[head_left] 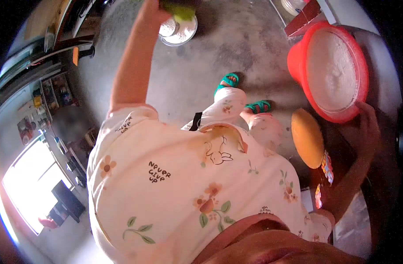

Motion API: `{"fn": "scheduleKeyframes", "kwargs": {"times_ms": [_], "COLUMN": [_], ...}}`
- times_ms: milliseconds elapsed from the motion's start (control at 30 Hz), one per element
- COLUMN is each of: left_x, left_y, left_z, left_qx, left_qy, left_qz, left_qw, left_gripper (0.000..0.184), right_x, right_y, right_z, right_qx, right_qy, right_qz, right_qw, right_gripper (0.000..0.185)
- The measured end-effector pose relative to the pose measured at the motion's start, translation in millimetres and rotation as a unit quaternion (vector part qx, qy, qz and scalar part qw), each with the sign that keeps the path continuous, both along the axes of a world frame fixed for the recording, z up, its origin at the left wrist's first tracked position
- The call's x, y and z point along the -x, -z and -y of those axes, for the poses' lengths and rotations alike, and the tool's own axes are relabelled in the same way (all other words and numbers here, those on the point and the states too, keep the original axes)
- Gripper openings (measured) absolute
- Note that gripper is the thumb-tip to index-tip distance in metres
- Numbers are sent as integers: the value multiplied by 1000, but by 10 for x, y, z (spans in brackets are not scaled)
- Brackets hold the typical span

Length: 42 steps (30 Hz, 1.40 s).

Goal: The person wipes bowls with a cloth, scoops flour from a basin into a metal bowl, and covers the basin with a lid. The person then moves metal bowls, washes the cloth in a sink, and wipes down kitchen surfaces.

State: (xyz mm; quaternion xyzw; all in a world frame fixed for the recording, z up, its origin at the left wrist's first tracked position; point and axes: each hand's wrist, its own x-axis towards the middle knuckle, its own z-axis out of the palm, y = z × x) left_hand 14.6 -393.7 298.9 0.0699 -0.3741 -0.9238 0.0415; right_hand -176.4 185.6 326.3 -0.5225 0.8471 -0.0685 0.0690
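Observation:
My left arm reaches forward to the top edge, where my left hand (157, 12) is partly cut off. It is closed round a green thing (183, 14), blurred and dark on top, whose kind I cannot make out. Below it on the floor stands a bowl (184, 38) of white powder, with a smaller round container (168, 28) of white powder in it. On the right, my right hand (368, 125) holds the near rim of a large red basin (299, 61). White powder that looks like flour (335, 75) lies in the basin, which appears tilted.
Near my right arm is an orange oval thing (308, 138) with a patterned cloth-like edge. My feet in green sandals (258, 106) stand on the grey concrete floor (184, 79). Shelves (56, 92) and a bright window (36, 185) are at the left. A reddish-brown ledge (303, 22) stands behind the basin.

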Motion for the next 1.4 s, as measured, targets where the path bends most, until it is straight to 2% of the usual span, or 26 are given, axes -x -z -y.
{"fn": "scheduleKeyframes", "kwargs": {"times_ms": [33,67,100,133,167,200,267,300,333,433,533,600,633,700,733,767,833,867,933,967,1000,1067,1167,1267,1333,1400], "left_x": [-563,-1061,-1364,-1780,-2016,-2331,-2992,-3038,-3312,-3757,-3918,-3858,-3908,-3904,-3843,-3824,-3740,-3762,-3808,-3651,-3712,-3886,-3664,-3350,-3282,-3236], "left_y": [1079,1059,777,964,779,873,1047,697,675,549,576,590,779,1204,1432,1460,1349,1480,1920,2233,2543,3190,3790,4501,5064,5572], "left_z": [-135,-112,-365,-364,-632,-750,-923,-1110,-1136,-1059,-807,-436,-247,246,367,527,1009,1281,1834,2032,2286,2726,3142,3320,3470,3613], "left_qx": [26,-25,-66,-139,-229,-278,-270,-290,-294,-313,-252,-186,-196,-114,-121,-94,-68,-70,16,114,108,270,311,325,343,369], "left_qy": [-220,-224,-254,-241,-306,-320,-317,-347,-324,-327,-293,-306,-302,-223,-216,-176,-130,-125,-36,104,112,67,125,138,91,87], "left_qz": [239,236,283,246,312,309,285,303,292,272,335,407,415,493,501,535,551,551,614,702,705,524,516,517,510,491], "left_qw": [945,945,923,929,870,851,863,839,851,849,859,840,836,833,829,821,822,822,788,695,692,805,788,780,783,784], "left_gripper": [62,71,73,74,71,64,36,25,22,25,27,23,23,23,23,23,24,24,19,15,15,16,20,24,27,27], "right_x": [56,-87,-229,-306,-382,-406,-608,-771,-993,-1500,-1696,-1887,-1967,-2112,-2174,-2265,-2532,-2635,-2797,-2796,-2854,-2933,-2959,-2812,-2749,-2734], "right_y": [509,280,47,29,13,127,314,352,390,593,957,1067,1149,1388,1569,1853,2013,2105,2353,2669,2982,3448,4160,4916,5432,5854], "right_z": [-64,100,264,370,477,554,854,1019,1171,1639,2102,2579,2812,3218,3257,3289,3736,4020,4547,4626,4857,5317,5884,6288,6537,6756], "right_qx": [48,74,102,106,116,112,92,100,110,72,44,-3,-33,-58,-84,-41,-55,-59,-88,-73,-61,-58,21,17,4,53], "right_qy": [-34,-10,14,71,133,168,147,139,130,100,79,85,85,106,122,132,145,150,165,171,180,214,340,356,350,358], "right_qz": [18,80,139,224,300,353,396,429,459,452,455,458,475,478,480,562,588,611,595,620,646,650,706,683,701,675], "right_qw": [998,994,985,966,938,914,901,887,872,883,886,885,875,870,865,815,794,775,782,762,739,727,621,638,622,643], "right_gripper": [25,24,23,22,21,20,19,19,18,17,17,18,22,22,23,23,23,24,27,28,29,28,19,18,20,21]}}
